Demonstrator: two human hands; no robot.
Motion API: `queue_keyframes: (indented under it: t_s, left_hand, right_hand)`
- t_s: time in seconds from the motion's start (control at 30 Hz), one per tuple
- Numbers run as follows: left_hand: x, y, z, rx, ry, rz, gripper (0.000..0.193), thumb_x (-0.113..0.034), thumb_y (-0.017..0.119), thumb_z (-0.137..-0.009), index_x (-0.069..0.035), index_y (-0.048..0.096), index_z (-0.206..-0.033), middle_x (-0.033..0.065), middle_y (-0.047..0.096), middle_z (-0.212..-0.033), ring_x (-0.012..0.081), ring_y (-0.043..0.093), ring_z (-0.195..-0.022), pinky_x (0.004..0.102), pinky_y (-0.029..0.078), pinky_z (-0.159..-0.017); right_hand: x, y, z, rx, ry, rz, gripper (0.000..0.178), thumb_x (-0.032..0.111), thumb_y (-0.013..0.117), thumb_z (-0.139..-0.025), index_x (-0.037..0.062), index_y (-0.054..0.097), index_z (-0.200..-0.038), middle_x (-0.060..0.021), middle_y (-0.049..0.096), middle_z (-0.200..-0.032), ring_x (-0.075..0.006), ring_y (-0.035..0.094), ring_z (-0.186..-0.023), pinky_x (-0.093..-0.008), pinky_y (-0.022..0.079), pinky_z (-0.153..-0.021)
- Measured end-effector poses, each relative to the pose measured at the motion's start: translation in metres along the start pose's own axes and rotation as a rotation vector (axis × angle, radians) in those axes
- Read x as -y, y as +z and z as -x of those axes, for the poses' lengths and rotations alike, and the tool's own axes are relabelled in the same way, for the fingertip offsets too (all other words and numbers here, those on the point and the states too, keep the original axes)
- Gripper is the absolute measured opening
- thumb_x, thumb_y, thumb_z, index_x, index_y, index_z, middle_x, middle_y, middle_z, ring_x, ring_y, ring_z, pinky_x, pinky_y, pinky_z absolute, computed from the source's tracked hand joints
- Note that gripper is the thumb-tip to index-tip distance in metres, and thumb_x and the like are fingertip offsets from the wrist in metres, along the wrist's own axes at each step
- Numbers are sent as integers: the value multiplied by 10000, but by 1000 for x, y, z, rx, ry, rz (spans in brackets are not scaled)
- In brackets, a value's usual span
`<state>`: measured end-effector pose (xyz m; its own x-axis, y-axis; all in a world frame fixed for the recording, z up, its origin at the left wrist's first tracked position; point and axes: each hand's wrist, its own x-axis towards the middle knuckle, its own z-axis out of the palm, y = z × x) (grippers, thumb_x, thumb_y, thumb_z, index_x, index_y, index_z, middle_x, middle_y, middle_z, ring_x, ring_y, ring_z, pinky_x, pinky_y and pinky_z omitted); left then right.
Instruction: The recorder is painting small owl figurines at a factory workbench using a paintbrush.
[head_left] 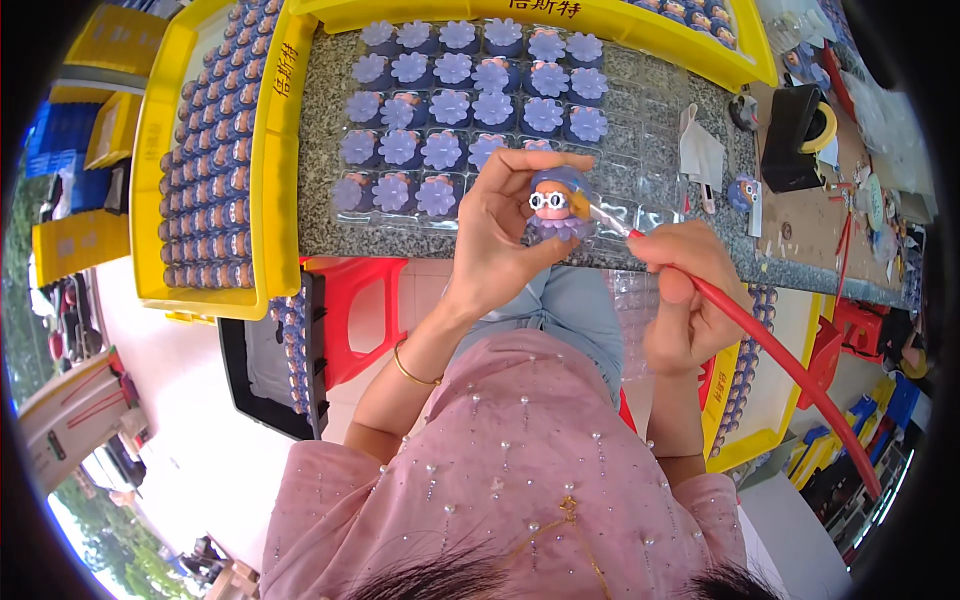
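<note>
Between the thumb and fingers of my left hand (500,220) is a small toy figurine (553,205) with blue-purple hair, white-rimmed glasses and a purple ruffled skirt. It faces up toward me. My right hand (695,290) grips a paintbrush (770,345) with a long red handle and a pale, silvery front end. The brush tip reaches the figurine's right side, beside an orange-yellow patch; whether it touches there I cannot tell. Under both hands lies a clear plastic tray (640,130) holding rows of purple flower-shaped pieces (453,69) on its left part.
A yellow crate (283,200) packed with figurines stands at the left, and another yellow crate (420,14) lines the far edge. On the speckled worktop's right are a single figurine (743,191), a white cloth-like piece (700,150) and a tape roll (822,128). A red stool (365,310) stands below.
</note>
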<state>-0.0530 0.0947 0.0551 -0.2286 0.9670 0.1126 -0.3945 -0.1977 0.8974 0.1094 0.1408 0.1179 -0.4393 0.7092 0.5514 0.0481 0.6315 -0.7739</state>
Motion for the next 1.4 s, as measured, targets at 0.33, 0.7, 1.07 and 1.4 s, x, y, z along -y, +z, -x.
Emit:
queue_keyframes:
  t_s: [0.33,0.7,1.07,1.4]
  left_hand:
    - [-3,5,-1,83,-194,319,587,98,577,-674,22,466,-1246,145,588,-1165,155,580,-1013,285,461,-910]
    - [-11,5,2,74,-402,233,582,0,428,-657,60,540,-1226,78,610,-1020,136,583,-950,243,461,-835]
    - [-9,7,2,22,-358,33,581,-28,466,-675,66,517,-1246,100,630,-1049,133,600,-941,254,467,-850]
    - [-11,11,1,-21,-312,9,550,-15,469,-703,46,522,-1248,136,630,-1106,148,606,-985,279,471,-880]
  right_hand:
    - [-4,-14,-11,-255,107,-149,184,172,637,-872,-10,642,-843,-118,647,-805,-163,586,-650,-239,425,-552]
    - [-3,-6,-25,23,80,126,96,80,661,-833,18,647,-761,-48,634,-721,-156,565,-584,-250,418,-516]
    - [-6,-2,-12,-82,83,111,34,48,681,-808,33,663,-783,-35,657,-739,-161,563,-582,-262,414,-505]
    - [-6,-5,-7,-10,-3,35,69,48,666,-830,-19,649,-826,-75,666,-773,-149,561,-578,-247,409,-516]
